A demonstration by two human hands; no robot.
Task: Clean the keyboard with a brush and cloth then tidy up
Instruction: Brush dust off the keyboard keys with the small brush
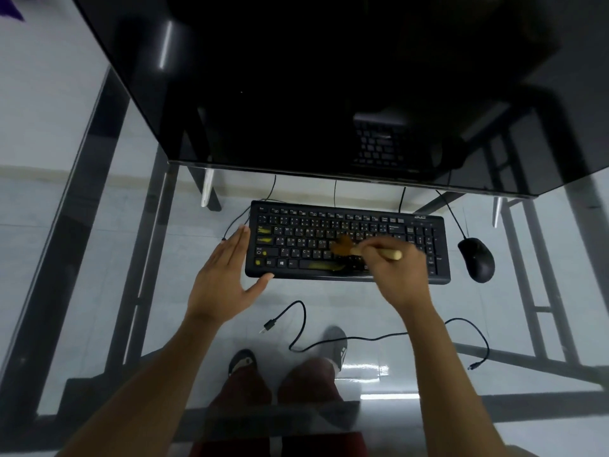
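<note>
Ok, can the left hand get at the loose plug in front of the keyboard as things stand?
Probably yes. The left hand is open, holding nothing, at the keyboard's left end, and the plug lies uncovered just nearer the person, with nothing between.

The room is dim and cool-toned. A white strip of glare sits on the glass desk [372,384] toward five o'clock, with a thinner streak at eleven o'clock on the black monitor [296,77], which swallows the top in near-black. The brush [359,249] head smears with motion blur. Straight frame bars bow outward toward the edges, wide-angle style.
</note>
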